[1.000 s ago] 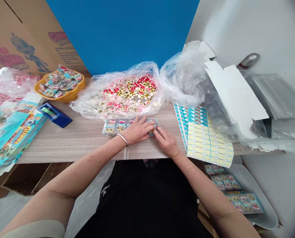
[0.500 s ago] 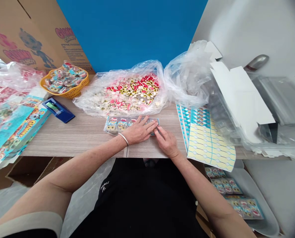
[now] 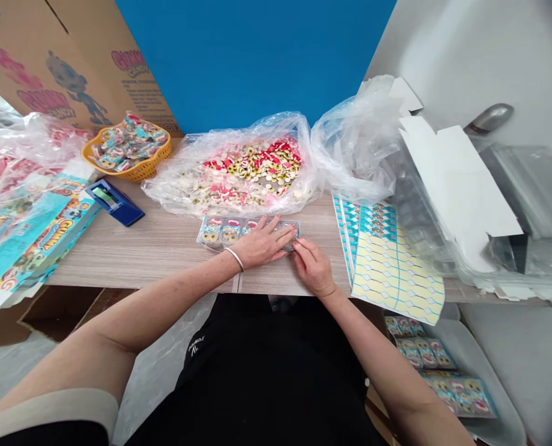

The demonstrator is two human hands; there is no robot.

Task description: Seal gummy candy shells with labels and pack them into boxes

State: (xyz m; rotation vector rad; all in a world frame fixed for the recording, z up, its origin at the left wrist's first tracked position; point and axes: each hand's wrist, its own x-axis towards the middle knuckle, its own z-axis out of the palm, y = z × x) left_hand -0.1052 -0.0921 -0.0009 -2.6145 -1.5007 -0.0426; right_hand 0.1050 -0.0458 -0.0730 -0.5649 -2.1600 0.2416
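A long clear plastic box of wrapped gummy candies (image 3: 217, 233) lies flat near the table's front edge. Across its right half rests my left hand (image 3: 262, 243), palm down with fingers stretched out, covering several of the candies. My right hand (image 3: 311, 265) is at the box's right end, its thumb and fingertips closed together on the near corner. Whatever lies between those fingertips is hidden. Behind the box, a clear bag of small red, white and yellow candy pieces (image 3: 257, 167) spreads open.
A yellow basket (image 3: 140, 171) of wrapped candies and a blue tape dispenser (image 3: 118, 203) stand left, beside printed cartons (image 3: 38, 238). To the right lie sticker sheets (image 3: 391, 272), a white box (image 3: 461, 179) and clear plastic boxes (image 3: 521, 186). Below right, a grey bin (image 3: 494, 371) holds packed boxes.
The camera view has turned slightly to the left. Both hands stay at the box; my right fingers have shifted slightly at its corner.
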